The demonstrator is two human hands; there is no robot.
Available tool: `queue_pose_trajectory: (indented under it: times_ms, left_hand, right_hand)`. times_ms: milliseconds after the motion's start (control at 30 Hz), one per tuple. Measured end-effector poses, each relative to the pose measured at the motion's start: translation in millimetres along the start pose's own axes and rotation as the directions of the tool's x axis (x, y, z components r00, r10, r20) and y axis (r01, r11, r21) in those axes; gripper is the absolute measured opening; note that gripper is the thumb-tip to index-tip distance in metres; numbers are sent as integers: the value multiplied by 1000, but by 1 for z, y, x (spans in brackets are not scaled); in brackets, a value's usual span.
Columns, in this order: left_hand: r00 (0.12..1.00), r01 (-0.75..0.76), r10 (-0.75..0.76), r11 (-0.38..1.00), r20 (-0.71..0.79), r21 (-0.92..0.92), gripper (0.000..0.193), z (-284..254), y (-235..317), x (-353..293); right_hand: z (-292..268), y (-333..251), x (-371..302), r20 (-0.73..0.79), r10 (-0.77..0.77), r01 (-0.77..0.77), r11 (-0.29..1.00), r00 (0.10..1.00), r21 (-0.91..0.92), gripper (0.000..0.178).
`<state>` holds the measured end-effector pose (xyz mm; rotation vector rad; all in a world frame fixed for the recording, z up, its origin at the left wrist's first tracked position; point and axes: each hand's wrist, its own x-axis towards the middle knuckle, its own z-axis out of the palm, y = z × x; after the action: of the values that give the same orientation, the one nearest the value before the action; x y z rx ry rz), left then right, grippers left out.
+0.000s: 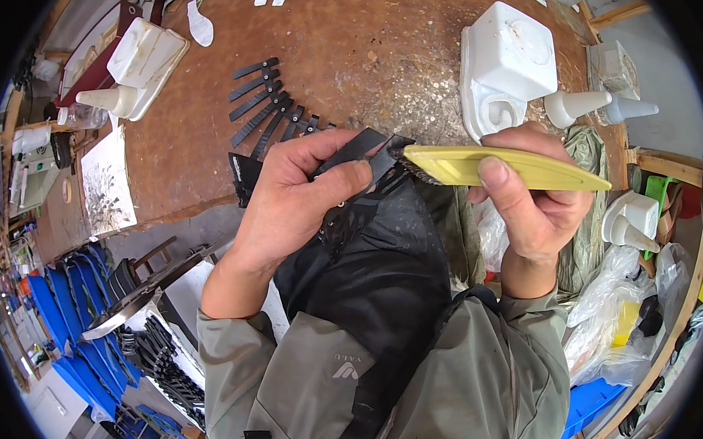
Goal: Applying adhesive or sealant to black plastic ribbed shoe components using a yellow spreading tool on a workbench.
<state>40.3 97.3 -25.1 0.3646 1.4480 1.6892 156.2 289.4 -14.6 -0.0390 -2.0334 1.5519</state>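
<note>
My left hand (307, 182) pinches a black strap piece (354, 151) between thumb and fingers, above my lap. More black straps hang below that hand, partly hidden by it. In my right hand (532, 196) is a brush (490, 166) with a flat yellow handle and dark bristles. Its bristles are at the end of the strap piece, touching or nearly touching it. On the brown table beyond my left hand, several black straps (254, 106) lie fanned out in a curved row. A black apron (369, 258) covers my lap under both hands.
White plastic glue pots (521, 51) stand at the table's right and far left (144, 56), with cone-shaped nozzles (574, 106) beside them. A stained paper sheet (107, 183) lies at the left edge. Black straps (165, 361) fill a tray lower left, near blue panels (73, 310). Plastic bags (614, 302) sit right.
</note>
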Motion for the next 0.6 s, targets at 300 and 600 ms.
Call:
queue_pose_trajectory:
  times_ms: [300, 600]
  left_hand:
    - [999, -36, 38, 998, -38, 54, 22, 2, 0, -2]
    - [994, -79, 94, 968, -55, 237, 22, 12, 1, 1]
  right_hand:
    - [-1, -10, 8, 139, -239, 262, 948, 961, -182, 14]
    - [-7, -20, 1, -213, 17, -8, 999, 977, 42, 21]
